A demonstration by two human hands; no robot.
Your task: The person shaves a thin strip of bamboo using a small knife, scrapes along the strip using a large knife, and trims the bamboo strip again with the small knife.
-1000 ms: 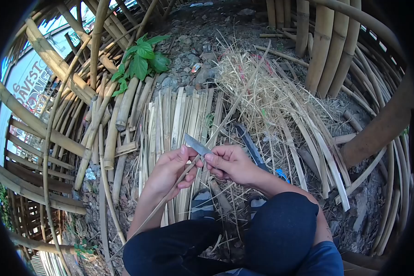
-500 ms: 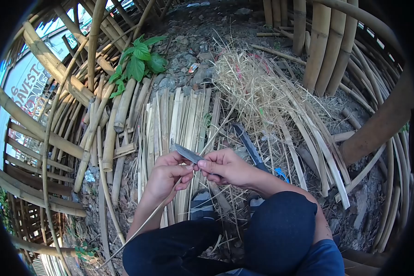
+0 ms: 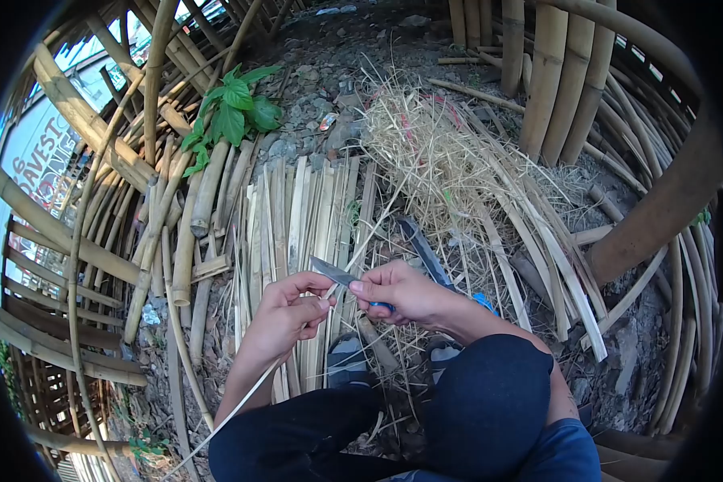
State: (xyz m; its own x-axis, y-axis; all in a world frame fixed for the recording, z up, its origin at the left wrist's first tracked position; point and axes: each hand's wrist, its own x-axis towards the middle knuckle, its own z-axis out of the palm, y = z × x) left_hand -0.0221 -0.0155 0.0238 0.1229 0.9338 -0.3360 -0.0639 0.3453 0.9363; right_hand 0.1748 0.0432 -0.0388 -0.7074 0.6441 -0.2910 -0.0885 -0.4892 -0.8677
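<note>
A long, thin bamboo strip [image 3: 233,411] runs up from the lower left, past my thigh and through both hands. My left hand [image 3: 287,315] pinches it between thumb and fingers. In my right hand [image 3: 402,293] is a small knife [image 3: 329,271] with a blue handle, mostly covered by the fingers. Its blade points up and to the left, lying across the strip right at the left fingertips. Just beyond my right hand a larger, dark-bladed machete [image 3: 424,251] lies on the ground, its handle end partly hidden by my forearm.
Split bamboo slats [image 3: 301,213] lie in a row ahead of me. A heap of shavings [image 3: 426,153] sits to their right. Bamboo poles [image 3: 548,88] stand on the right, and a stack of poles [image 3: 96,241] fills the left. A leafy plant [image 3: 233,108] grows behind.
My hands have drawn slightly apart, the left one lower along the strip. The knife has turned so its blue handle shows. The whole view has shifted a little.
</note>
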